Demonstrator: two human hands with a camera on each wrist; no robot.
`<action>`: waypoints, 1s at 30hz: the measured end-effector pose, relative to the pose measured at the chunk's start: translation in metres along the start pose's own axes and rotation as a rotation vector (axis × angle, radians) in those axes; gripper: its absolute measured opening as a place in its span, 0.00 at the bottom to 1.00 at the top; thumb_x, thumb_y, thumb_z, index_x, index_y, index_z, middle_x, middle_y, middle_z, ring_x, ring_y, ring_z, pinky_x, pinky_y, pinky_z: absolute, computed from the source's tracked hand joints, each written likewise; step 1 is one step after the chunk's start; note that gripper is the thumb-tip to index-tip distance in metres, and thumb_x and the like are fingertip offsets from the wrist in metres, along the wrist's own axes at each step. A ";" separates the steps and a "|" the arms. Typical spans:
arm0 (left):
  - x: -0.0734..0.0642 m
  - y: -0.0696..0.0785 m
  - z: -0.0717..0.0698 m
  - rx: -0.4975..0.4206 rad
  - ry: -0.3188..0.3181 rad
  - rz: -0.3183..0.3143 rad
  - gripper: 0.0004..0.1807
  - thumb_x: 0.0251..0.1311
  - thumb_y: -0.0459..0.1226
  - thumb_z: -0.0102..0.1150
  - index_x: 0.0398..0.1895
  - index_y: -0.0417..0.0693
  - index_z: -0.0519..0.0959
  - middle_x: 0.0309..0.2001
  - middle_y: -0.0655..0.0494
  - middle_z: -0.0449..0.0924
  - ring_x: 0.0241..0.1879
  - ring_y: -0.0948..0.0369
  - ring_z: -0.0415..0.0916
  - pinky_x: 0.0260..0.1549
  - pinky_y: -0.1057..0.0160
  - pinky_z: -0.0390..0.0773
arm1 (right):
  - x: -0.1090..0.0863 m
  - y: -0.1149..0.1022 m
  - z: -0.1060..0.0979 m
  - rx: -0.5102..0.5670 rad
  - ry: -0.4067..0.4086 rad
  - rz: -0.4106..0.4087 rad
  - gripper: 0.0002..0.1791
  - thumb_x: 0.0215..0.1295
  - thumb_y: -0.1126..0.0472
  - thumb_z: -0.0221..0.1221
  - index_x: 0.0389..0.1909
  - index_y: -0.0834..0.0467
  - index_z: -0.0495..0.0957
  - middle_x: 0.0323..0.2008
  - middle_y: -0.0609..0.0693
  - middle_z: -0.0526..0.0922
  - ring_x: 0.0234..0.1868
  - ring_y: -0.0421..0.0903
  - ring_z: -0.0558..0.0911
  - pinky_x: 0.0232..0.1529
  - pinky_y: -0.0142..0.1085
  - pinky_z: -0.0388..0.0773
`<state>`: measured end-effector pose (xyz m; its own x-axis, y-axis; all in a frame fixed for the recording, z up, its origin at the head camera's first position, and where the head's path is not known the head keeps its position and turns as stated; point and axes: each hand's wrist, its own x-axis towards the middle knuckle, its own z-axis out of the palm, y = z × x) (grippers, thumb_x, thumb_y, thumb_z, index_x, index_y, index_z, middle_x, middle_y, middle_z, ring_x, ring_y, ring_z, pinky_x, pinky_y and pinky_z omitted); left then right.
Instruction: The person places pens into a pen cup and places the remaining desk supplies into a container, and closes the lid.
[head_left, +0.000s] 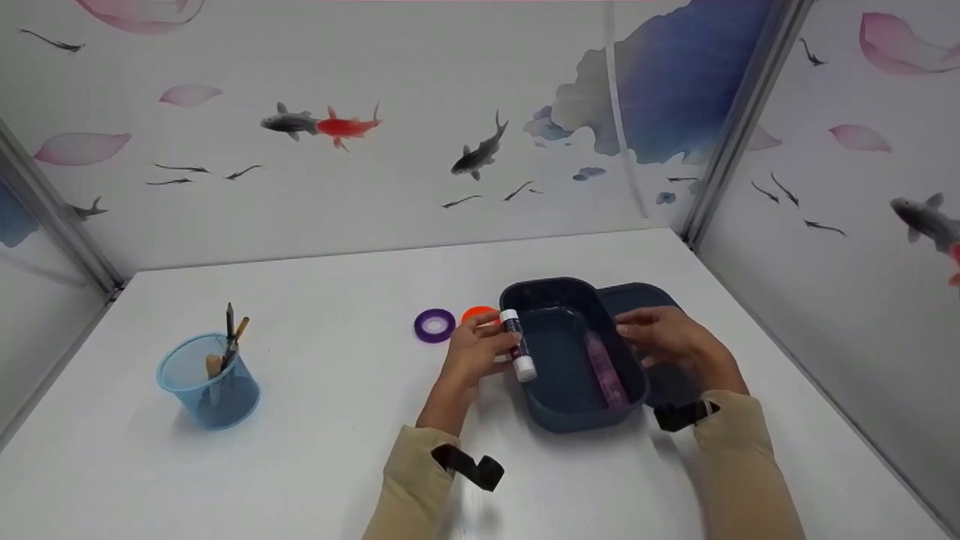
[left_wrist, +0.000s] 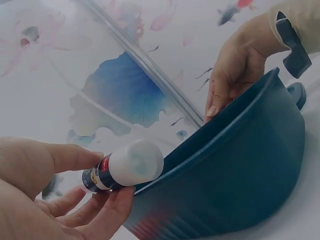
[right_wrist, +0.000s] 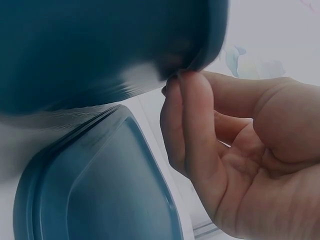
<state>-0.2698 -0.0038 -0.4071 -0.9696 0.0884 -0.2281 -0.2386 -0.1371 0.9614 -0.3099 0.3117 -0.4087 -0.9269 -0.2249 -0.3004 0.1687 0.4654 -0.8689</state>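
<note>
My left hand (head_left: 476, 349) holds a glue stick (head_left: 518, 346) with white ends and a dark label, between thumb and fingers at the left rim of a dark blue box (head_left: 555, 416). The left wrist view shows the glue stick (left_wrist: 132, 165) tilted, its white end towards the camera, beside the box wall (left_wrist: 240, 165). Inside the box lies a long pink-purple object (head_left: 606, 373), along the right wall. My right hand (head_left: 679, 341) pinches the box's right rim; its bent fingers (right_wrist: 197, 115) and thumb meet at the box in the right wrist view.
A dark blue lid (head_left: 637, 295) lies on the table right of the box, partly hidden. A purple tape roll (head_left: 420, 326) and an orange ring (head_left: 478, 310) sit behind the left hand. Far left stands a light blue mesh pen cup (head_left: 225, 409) with pencils. Printed walls surround the white table (head_left: 300, 465).
</note>
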 end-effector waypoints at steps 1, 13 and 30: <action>0.000 0.000 0.000 0.004 -0.003 -0.005 0.31 0.60 0.33 0.66 0.67 0.41 0.69 0.62 0.41 0.77 0.46 0.55 0.84 0.52 0.52 0.86 | 0.000 0.000 0.000 0.000 0.000 -0.001 0.34 0.72 0.50 0.58 0.72 0.62 0.65 0.64 0.61 0.77 0.52 0.45 0.83 0.43 0.39 0.84; -0.003 0.012 0.025 0.071 -0.064 -0.017 0.30 0.58 0.29 0.66 0.66 0.41 0.71 0.60 0.41 0.78 0.44 0.54 0.83 0.48 0.51 0.87 | 0.001 0.002 0.001 -0.010 0.012 0.003 0.33 0.71 0.49 0.60 0.71 0.62 0.67 0.63 0.60 0.78 0.54 0.47 0.83 0.44 0.40 0.85; 0.009 0.013 0.066 0.160 -0.050 -0.056 0.29 0.54 0.24 0.64 0.63 0.38 0.73 0.47 0.41 0.82 0.34 0.51 0.86 0.39 0.50 0.89 | 0.004 -0.003 0.004 -0.046 0.024 0.017 0.31 0.73 0.49 0.58 0.71 0.60 0.68 0.62 0.60 0.79 0.53 0.47 0.83 0.43 0.38 0.85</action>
<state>-0.2785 0.0600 -0.3865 -0.9501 0.1410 -0.2782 -0.2770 0.0283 0.9604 -0.3126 0.3064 -0.4086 -0.9317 -0.1965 -0.3055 0.1696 0.5084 -0.8443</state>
